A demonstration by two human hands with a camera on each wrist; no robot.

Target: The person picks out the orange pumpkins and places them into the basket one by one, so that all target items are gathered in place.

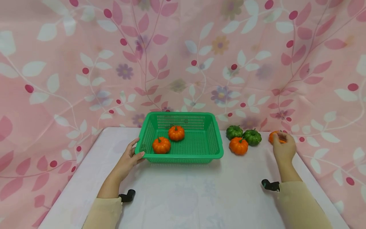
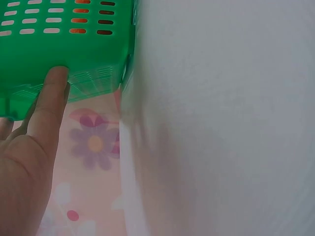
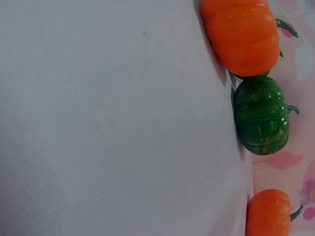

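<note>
My left hand [image 1: 127, 160] holds the green plastic basket [image 1: 183, 156] at its near left corner, the thumb pressed on the outside, as the left wrist view also shows. Inside the basket lie two orange pumpkins, one nearer [image 1: 161, 145] and one farther [image 1: 176, 133]. At the far right, my right hand [image 1: 286, 148] is over a small orange pumpkin [image 1: 272, 137], its fingers bent and overlapping it in the head view. The right wrist view shows this orange pumpkin [image 3: 269, 216] resting on the table with no fingers around the part that shows.
Right of the basket, an orange pumpkin [image 1: 238, 146] sits in a cluster with two green pumpkins, one behind [image 1: 234, 132] and one to the right [image 1: 252, 137]. All stand on a white-covered table [image 1: 177, 197]. Pink floral cloth [image 1: 177, 63] hangs behind its back edge.
</note>
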